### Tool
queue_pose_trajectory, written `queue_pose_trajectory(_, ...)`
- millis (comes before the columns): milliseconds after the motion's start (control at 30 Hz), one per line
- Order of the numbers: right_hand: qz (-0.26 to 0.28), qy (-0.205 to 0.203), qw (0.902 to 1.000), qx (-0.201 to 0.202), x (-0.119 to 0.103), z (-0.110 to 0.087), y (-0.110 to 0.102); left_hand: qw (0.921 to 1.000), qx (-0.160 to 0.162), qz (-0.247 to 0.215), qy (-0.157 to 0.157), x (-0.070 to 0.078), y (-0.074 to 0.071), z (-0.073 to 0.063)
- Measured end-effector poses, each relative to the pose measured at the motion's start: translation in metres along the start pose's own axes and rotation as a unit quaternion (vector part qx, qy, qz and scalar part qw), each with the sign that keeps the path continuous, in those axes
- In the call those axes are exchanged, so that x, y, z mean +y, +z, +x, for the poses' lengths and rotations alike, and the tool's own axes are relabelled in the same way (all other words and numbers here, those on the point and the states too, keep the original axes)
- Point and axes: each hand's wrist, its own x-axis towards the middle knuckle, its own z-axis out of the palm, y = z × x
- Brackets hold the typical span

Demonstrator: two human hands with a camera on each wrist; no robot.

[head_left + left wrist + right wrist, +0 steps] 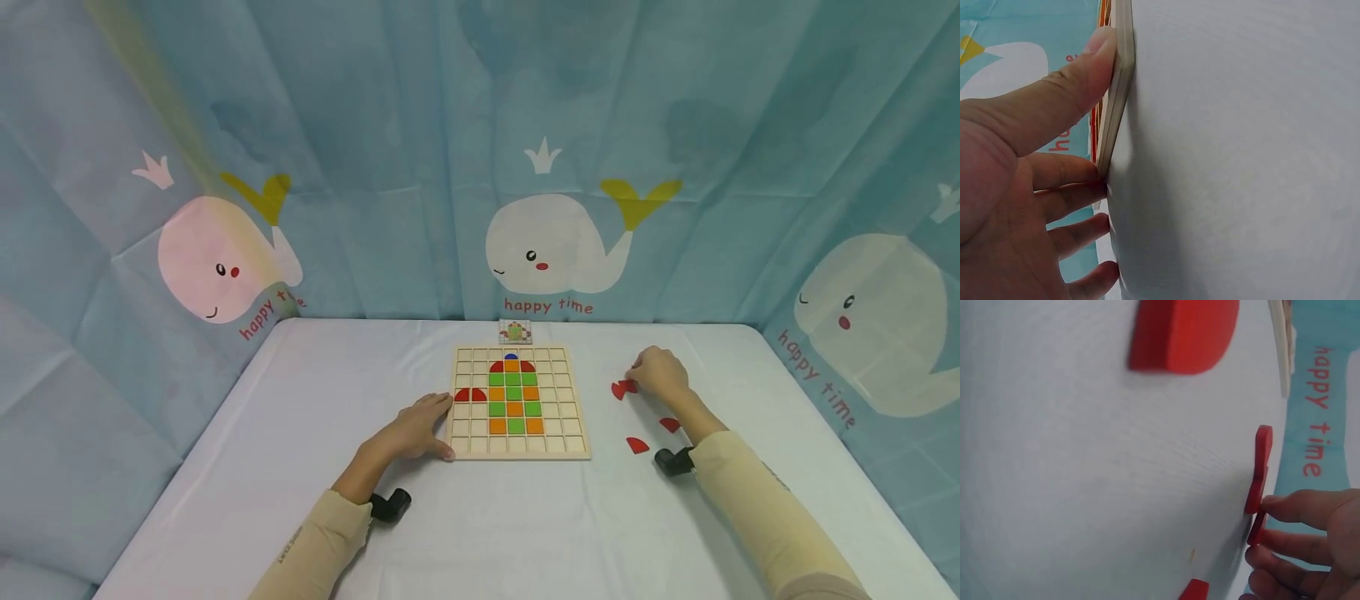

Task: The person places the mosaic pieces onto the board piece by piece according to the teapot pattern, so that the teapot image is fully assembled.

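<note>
A wooden grid board [465, 446] lies on the table, with orange, green, red and blue pieces in its squares. My left hand [414, 427] rests at the board's left side, fingers extended. In the left wrist view its thumb [1094, 47] lies against the board's edge. To the right of the board, my right hand [662, 373] pinches a red quarter-circle piece [1257, 528] between thumb and finger, low over the table. Right beside it is another red quarter-circle piece [618, 391]. Two more red pieces, one nearer the wrist [670, 425] and one farther forward [637, 446], lie on the cloth.
Behind the board stands a small pattern card [515, 332] with a coloured design. A white cloth [300, 392] covers the table. Blue curtains [390, 242] printed with whales hang behind it and at both sides.
</note>
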Motion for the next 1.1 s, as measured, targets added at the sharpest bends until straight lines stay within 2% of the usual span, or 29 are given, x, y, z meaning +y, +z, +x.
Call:
queue_pose_trajectory(233, 0.011, -0.016, 0.9997, -0.012, -0.012, 0.002, -0.002, 1.0000, 0.001, 0.006, -0.003, 0.000, 0.000, 0.000)
queue_pose_trajectory(533, 0.008, -0.071, 0.9974, -0.009, -0.034, 0.004, 0.001, 1.0000, -0.001, 0.002, 0.000, 0.001, 0.000, 0.000)
queue_pose_trajectory(967, -0.006, -0.185, 0.9828, 0.004, -0.063, 0.003, 0.012, 1.0000, 0.001, 0.005, -0.002, 0.001, 0.000, 0.001)
queue_pose_trajectory(1100, -0.009, -0.195, 0.9807, -0.003, -0.071, 0.004, 0.018, 1.0000, 0.002, 0.007, -0.003, 0.001, 0.001, 0.000)
